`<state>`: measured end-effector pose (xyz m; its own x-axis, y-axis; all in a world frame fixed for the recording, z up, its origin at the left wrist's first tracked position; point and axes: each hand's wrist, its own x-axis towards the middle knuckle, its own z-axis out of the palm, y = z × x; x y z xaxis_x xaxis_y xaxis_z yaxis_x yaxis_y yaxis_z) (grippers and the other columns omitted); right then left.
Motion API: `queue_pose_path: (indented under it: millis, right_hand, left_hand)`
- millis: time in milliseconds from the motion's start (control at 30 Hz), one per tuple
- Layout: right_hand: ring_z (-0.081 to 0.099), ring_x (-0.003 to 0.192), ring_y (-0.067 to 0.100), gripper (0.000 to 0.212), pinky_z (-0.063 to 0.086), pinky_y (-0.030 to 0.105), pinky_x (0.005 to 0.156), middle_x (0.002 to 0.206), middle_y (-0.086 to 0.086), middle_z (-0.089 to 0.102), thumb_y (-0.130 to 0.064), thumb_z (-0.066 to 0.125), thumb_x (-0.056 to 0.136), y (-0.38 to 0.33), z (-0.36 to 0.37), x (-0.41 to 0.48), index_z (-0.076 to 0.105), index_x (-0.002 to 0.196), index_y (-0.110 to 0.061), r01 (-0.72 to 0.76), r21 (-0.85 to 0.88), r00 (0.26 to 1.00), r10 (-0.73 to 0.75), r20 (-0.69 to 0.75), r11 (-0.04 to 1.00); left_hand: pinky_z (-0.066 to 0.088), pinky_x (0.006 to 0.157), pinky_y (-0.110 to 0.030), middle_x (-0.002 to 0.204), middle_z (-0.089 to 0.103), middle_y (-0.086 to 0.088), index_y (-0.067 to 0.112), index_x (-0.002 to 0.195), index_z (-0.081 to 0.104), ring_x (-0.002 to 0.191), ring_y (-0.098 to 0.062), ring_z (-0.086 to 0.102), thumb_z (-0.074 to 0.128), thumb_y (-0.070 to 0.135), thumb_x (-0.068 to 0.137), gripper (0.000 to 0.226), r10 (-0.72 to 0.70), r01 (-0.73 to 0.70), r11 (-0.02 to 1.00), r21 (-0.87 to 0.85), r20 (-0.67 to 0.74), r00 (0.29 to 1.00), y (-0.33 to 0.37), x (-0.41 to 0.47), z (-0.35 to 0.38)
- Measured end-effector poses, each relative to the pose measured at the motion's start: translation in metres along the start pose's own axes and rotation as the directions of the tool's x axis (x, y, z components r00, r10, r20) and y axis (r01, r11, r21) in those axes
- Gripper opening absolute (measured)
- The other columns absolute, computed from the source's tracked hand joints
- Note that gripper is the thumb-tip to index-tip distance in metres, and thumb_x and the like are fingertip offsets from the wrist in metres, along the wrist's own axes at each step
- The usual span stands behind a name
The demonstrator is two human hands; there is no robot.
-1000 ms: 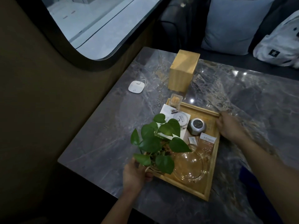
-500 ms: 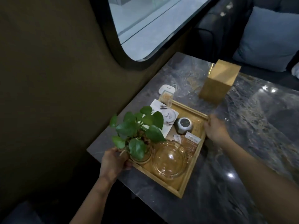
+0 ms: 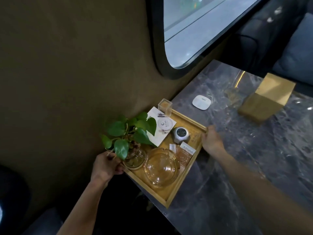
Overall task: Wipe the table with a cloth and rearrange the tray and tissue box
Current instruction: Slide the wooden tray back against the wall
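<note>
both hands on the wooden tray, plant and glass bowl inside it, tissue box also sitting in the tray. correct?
Not quite. The head view shows the tissue box standing on the marble table, apart from the wooden tray, not in it. The rest holds: the left hand and right hand each grip a tray edge, and the plant and glass bowl sit inside it.

The desk (image 3: pixel 237 167) runs out of frame at the right and near edges. Plant (image 3: pixel 128 131) leaves hide part of the white card (image 3: pixel 165 127) and the left hand's (image 3: pixel 105 165) fingers. The left rim of the tray (image 3: pixel 186 177) is hidden behind plant and hand. Print on the sachets (image 3: pixel 185 153) is too small to read. The cushion (image 3: pixel 298 53) at far right is cut off.
</note>
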<state>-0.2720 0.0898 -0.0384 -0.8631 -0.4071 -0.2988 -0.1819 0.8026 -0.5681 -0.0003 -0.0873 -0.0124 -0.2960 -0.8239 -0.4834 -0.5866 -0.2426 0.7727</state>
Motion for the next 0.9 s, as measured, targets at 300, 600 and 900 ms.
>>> queue_pose_path:
  millis: [300,600,900]
  right_hand:
    - [0.055,0.099,0.042,0.021,0.044,0.043,0.081,0.109,0.027,0.057,-0.012,0.039,0.092,0.001,0.008,-0.002,0.046,0.107,0.0,-0.046,0.025,0.996,0.048,-0.071,0.999]
    - [0.052,0.104,0.04,0.025,0.041,0.04,0.083,0.115,0.024,0.054,-0.015,0.038,0.092,0.001,0.007,-0.005,0.046,0.112,-0.001,-0.075,0.069,0.995,0.079,-0.056,0.995]
    - [0.051,0.111,0.038,0.036,0.042,0.044,0.093,0.125,0.018,0.051,-0.023,0.043,0.091,0.002,0.002,-0.012,0.04,0.124,-0.008,-0.099,0.12,0.995,0.099,0.012,0.988]
  left_hand:
    - [0.046,0.032,-0.018,0.061,0.062,-0.014,0.001,0.077,0.062,0.033,-0.01,0.056,0.049,-0.003,0.087,0.016,-0.014,0.018,0.999,0.033,-0.107,0.994,-0.012,0.006,0.012]
    - [0.051,0.085,-0.047,0.095,0.068,-0.016,0.012,0.092,0.064,0.089,-0.033,0.063,0.053,0.012,0.084,0.013,-0.016,0.016,1.0,-0.003,-0.229,0.973,-0.016,0.004,0.024]
    - [0.052,0.087,-0.053,0.102,0.063,-0.009,0.022,0.116,0.045,0.092,-0.03,0.063,0.057,0.024,0.086,0.032,-0.095,0.083,0.994,-0.069,-0.2,0.975,-0.02,-0.014,0.028]
